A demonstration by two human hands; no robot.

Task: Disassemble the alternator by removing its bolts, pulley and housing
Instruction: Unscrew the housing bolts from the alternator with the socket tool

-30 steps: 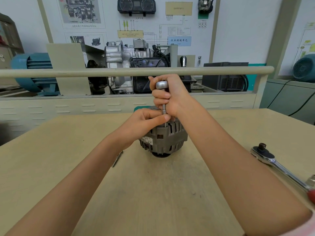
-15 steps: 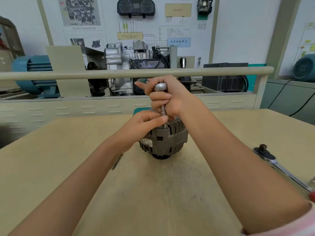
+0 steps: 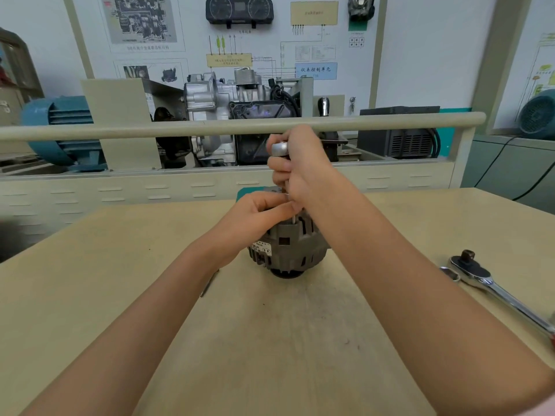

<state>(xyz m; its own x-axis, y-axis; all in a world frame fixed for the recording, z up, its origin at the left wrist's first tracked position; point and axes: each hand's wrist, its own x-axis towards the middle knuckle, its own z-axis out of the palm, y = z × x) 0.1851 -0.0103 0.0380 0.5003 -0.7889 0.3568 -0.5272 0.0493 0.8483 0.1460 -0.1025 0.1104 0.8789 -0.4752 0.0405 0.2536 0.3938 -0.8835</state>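
Two bare forearms reach from the lower corners of the frame over the beige surface (image 3: 270, 340). At the right edge lies a ratchet wrench (image 3: 492, 285), well apart from the rest. In the middle of the frame the gray alternator (image 3: 289, 249) stands on the surface. The left hand (image 3: 255, 219) rests on its top, fingers curled and pinching a thin metal shaft. Above it the right hand (image 3: 303, 169) grips the silver-capped handle of the driver (image 3: 280, 149), held upright. Behind the surface, an engine (image 3: 228, 100) stands before a wall board.
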